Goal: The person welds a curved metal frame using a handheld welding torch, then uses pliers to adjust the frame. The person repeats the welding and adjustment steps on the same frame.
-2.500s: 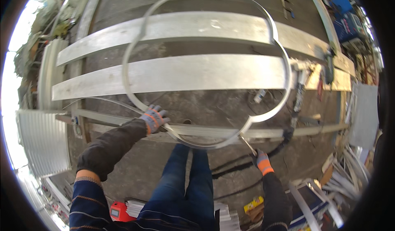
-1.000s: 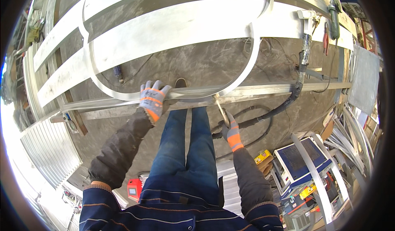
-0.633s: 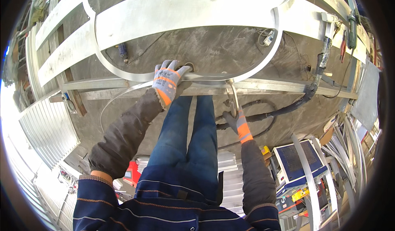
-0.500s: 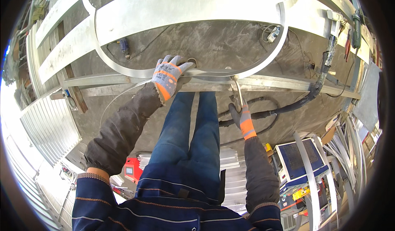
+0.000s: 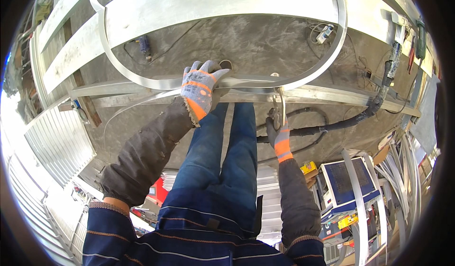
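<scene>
My left hand (image 5: pixel 201 89), in a grey and orange work glove, is closed over a curved metal strip (image 5: pixel 130 75) where it meets a straight metal bar (image 5: pixel 332 94). Beside its fingertips a small ring-shaped piece (image 5: pixel 226 64) shows; what it belongs to is hidden. Farther right, my right hand (image 5: pixel 279 137), gloved alike, is wrapped round the handles of metal locking pliers (image 5: pixel 280 105). The jaws of the pliers reach up to the strip and bar; whether they are clamped tight I cannot tell. A thin strip (image 5: pixel 137 105) trails away to the left from under my left hand.
Wide flat metal bands (image 5: pixel 213 3) arch across the far side. At right hangs a welding torch (image 5: pixel 397 29) with a thick black cable (image 5: pixel 365 105) running along the floor. A blue power tool (image 5: pixel 144 45) lies beyond the strip. A blue-and-white machine (image 5: pixel 348 180) stands at lower right.
The whole view has shifted slightly. The pliers in my right hand have swung more upright and sit a little farther right. My left hand keeps its hold on the strip.
</scene>
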`<state>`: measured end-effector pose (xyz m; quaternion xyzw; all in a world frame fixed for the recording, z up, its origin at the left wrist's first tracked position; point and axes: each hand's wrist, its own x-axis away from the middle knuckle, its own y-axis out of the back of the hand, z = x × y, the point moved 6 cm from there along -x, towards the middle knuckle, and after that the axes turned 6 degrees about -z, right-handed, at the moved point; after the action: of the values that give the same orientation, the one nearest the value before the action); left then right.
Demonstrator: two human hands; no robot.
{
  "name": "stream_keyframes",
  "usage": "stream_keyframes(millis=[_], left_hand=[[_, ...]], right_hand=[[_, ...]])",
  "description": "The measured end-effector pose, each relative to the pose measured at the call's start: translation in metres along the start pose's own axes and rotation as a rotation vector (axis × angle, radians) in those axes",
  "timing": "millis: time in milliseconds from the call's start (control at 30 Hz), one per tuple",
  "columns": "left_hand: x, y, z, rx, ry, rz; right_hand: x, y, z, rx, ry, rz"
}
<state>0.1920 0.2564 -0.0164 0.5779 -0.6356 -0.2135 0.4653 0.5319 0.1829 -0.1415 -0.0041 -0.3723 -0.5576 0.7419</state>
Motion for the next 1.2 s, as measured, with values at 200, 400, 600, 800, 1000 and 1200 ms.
stream_keyframes(millis=[200,400,600,800,1000,1200], left_hand=[[-0.001,-0.001,-0.003,-0.005,0.050,-0.050],[0.001,-0.003,-0.002,0.007,0.053,-0.021],[0.006,-0.006,-0.002,-0.076,-0.043,-0.059],[0.012,-0.009,-0.006,-0.067,-0.089,-0.159],[0.018,-0.011,-0.009,-0.118,-0.122,-0.187],[0.026,-0.013,-0.009,-0.117,-0.147,-0.235]], right_hand=[[0.000,-0.001,-0.006,0.005,-0.020,-0.073],[-0.011,0.005,-0.022,0.058,-0.112,-0.050],[-0.018,0.010,-0.002,0.141,0.000,-0.035],[-0.024,0.028,0.021,0.069,-0.004,0.001],[-0.039,0.054,0.025,0.129,0.154,0.008],[-0.049,0.065,0.019,0.278,0.213,0.054]])
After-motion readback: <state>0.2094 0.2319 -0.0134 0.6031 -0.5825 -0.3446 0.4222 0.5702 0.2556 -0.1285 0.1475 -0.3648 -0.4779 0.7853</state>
